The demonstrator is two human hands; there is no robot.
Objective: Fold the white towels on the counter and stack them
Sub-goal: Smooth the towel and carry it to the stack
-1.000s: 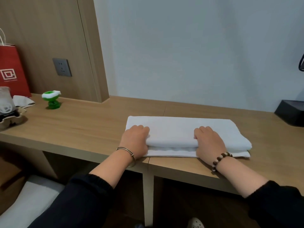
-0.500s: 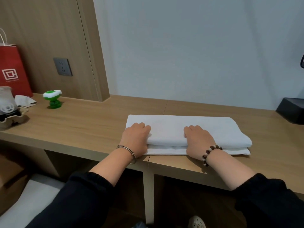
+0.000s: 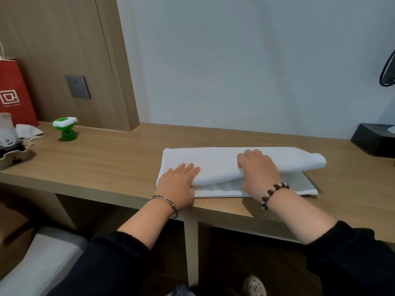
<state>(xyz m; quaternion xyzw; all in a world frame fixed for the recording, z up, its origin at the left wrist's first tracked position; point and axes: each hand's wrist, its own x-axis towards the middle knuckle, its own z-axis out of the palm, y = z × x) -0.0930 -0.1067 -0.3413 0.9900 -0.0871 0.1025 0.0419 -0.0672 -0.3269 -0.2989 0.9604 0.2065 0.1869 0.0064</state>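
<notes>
Your towel lies part-folded at the worktop's front edge — left hand pressing flat, right hand gripping its top layer — nothing stacked yet.

I see both arms reaching forward across the front edge of the desk, the black sleeves ending short of the bare wrists. The left hand lies flat, fingers straight and close together, pressing down the left end of the towel. The right hand curls over the towel's upper fold near its middle and grips it, thumb hidden underneath.
</notes>
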